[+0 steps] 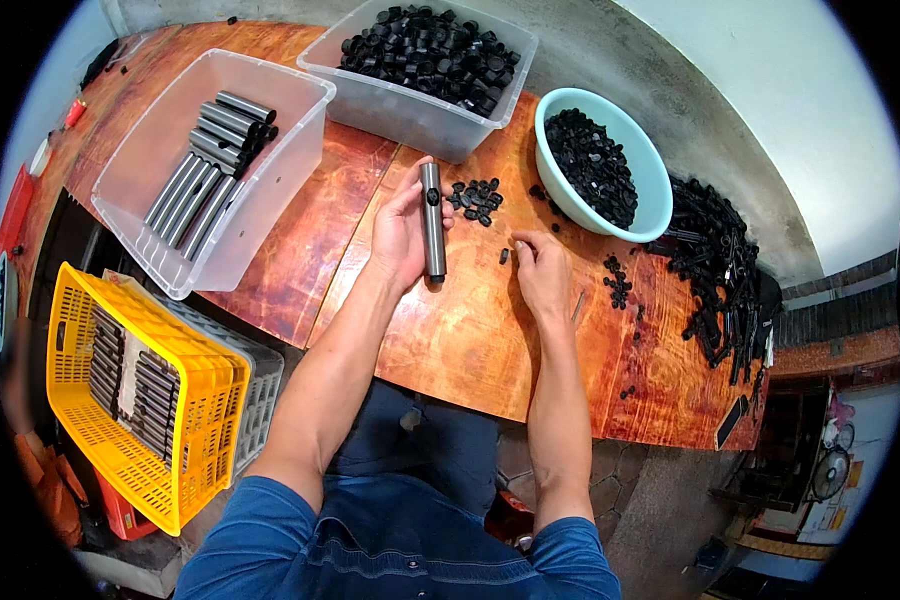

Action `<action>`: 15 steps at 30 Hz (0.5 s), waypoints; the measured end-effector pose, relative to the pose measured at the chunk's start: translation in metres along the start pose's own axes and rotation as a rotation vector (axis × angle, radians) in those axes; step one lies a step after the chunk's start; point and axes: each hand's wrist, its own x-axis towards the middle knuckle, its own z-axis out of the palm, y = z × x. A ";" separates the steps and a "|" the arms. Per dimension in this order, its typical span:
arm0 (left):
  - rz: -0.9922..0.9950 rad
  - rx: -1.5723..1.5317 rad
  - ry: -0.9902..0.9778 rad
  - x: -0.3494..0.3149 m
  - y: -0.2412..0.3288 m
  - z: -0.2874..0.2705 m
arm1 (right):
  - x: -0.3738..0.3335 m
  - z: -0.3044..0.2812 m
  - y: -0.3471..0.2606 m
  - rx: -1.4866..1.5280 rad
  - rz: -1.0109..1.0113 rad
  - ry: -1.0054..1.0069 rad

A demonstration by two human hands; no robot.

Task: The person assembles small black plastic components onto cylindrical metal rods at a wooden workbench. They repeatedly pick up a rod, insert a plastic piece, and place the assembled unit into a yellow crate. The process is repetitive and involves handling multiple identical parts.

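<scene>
My left hand (402, 232) is wrapped round a grey metal tube (433, 225), held upright over the table with a black fitting in its side and a black end at the bottom. My right hand (544, 278) is low over the table with its fingers curled together; anything between the fingertips is too small to make out. Just left of those fingertips lies a small black plug (504, 256). A loose group of black plugs (477, 200) lies on the wood beyond the tube.
A clear bin (270, 220) of grey tubes stands at left, another bin (470, 120) of black caps behind. A light-blue basin (655, 190) holds small black parts. Black parts (715, 270) are heaped at right. A yellow crate (205, 430) of tubes stands below left.
</scene>
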 end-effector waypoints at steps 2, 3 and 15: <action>-0.024 -0.002 0.007 -0.002 -0.002 0.001 | 0.000 -0.008 -0.004 0.113 0.090 -0.052; -0.034 -0.002 0.011 -0.003 -0.002 0.002 | -0.001 -0.012 -0.009 0.077 0.058 -0.065; -0.152 0.039 -0.022 -0.006 -0.009 0.009 | -0.006 0.001 -0.014 0.218 0.081 -0.182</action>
